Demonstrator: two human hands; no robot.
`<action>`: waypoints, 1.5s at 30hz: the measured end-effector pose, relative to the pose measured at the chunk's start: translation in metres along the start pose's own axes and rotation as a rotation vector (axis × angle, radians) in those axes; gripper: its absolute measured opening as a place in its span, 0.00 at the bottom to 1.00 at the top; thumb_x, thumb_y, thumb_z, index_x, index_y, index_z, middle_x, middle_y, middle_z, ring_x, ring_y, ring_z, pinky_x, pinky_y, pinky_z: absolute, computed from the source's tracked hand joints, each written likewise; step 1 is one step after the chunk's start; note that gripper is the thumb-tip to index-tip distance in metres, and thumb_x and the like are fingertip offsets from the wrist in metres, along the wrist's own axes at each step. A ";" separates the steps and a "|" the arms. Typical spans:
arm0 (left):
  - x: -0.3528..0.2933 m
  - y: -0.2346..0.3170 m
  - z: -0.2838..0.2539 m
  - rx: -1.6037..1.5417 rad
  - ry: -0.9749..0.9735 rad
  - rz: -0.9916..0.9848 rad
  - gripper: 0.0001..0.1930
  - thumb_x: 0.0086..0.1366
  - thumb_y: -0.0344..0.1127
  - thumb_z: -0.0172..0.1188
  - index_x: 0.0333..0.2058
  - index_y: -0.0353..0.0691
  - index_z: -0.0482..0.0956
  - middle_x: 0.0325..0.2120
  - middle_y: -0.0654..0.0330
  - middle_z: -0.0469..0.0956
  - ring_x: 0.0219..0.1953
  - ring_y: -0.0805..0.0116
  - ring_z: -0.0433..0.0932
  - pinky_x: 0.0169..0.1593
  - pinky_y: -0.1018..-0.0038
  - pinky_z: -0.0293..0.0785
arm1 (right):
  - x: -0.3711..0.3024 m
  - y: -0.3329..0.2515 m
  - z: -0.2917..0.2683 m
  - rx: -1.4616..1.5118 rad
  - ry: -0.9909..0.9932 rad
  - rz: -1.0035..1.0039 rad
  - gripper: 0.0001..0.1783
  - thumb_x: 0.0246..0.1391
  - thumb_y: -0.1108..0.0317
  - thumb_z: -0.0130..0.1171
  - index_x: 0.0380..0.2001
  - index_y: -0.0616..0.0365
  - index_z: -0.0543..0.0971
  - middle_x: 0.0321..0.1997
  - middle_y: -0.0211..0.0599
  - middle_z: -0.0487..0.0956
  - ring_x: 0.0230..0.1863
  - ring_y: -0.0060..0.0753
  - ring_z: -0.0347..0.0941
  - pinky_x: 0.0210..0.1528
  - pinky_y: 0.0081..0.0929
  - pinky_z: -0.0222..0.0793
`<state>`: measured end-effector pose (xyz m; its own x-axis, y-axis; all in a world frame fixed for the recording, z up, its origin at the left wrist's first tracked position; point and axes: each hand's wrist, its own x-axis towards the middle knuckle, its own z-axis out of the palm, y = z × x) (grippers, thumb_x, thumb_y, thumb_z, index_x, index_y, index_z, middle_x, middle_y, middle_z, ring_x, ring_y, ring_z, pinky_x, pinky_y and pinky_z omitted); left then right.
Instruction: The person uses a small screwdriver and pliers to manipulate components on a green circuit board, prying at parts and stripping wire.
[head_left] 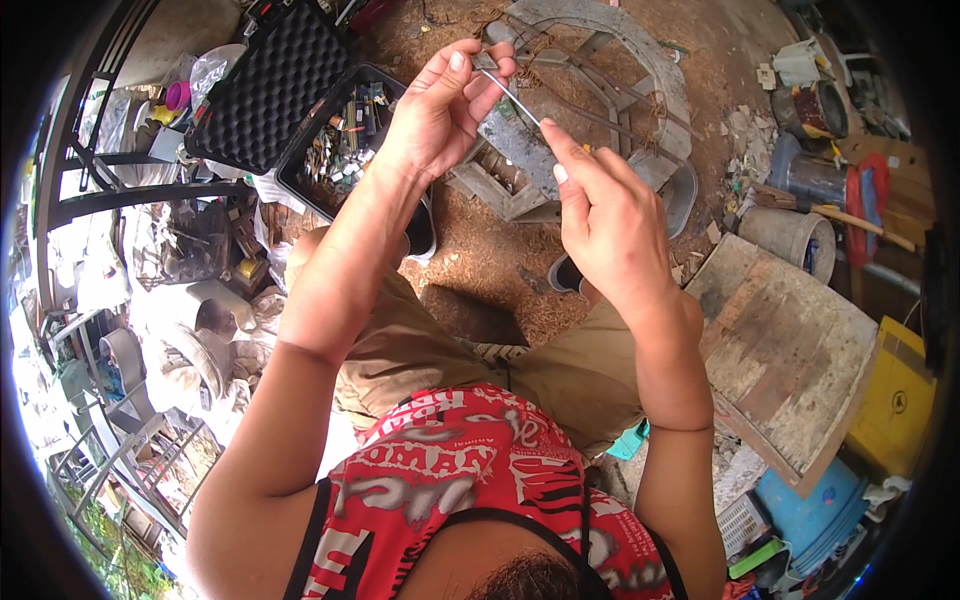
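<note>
My left hand (440,105) is raised in front of me, thumb and fingers pinched round a small piece too little to make out. From my right hand (615,215) runs a thin, straight metal shaft (513,98), which looks like a screwdriver's; my palm hides its handle. The index finger lies along that shaft, and its tip reaches the fingers of my left hand. Below both hands a dark grey flat slab (520,150) rests by an octagonal grey frame (665,95) on the ground.
An open black case with a foam-lined lid (265,95) holds many small electronic parts (355,135) at the left. On the right stand a worn wooden board (780,350), a bucket (790,240), a yellow container (890,400) and a blue tub (815,505). White bags (215,345) pile up at left.
</note>
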<state>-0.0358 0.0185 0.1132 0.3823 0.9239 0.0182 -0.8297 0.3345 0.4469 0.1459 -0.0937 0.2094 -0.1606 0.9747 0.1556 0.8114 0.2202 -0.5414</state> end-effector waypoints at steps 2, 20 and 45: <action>0.000 0.000 0.001 0.024 0.016 0.003 0.13 0.71 0.35 0.53 0.50 0.36 0.73 0.51 0.47 0.76 0.51 0.61 0.79 0.53 0.73 0.80 | 0.003 0.002 0.002 -0.011 0.013 -0.005 0.24 0.57 0.73 0.56 0.58 0.46 0.75 0.27 0.40 0.72 0.27 0.45 0.73 0.32 0.39 0.71; 0.002 -0.004 0.004 0.276 0.075 0.045 0.15 0.72 0.36 0.52 0.52 0.34 0.73 0.45 0.55 0.79 0.49 0.64 0.79 0.53 0.75 0.78 | 0.006 0.005 0.006 -0.117 0.015 -0.013 0.23 0.58 0.74 0.55 0.57 0.45 0.76 0.27 0.41 0.73 0.27 0.45 0.74 0.32 0.39 0.72; -0.005 -0.004 0.011 0.226 0.043 -0.064 0.20 0.72 0.38 0.50 0.57 0.32 0.68 0.53 0.48 0.74 0.56 0.57 0.75 0.61 0.68 0.73 | -0.003 0.040 0.036 0.523 0.042 0.026 0.20 0.65 0.67 0.53 0.60 0.50 0.74 0.25 0.35 0.73 0.23 0.23 0.66 0.27 0.29 0.68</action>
<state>-0.0300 0.0105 0.1207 0.4093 0.9109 -0.0524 -0.6904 0.3467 0.6349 0.1583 -0.0864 0.1577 -0.1129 0.9800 0.1641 0.4239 0.1969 -0.8841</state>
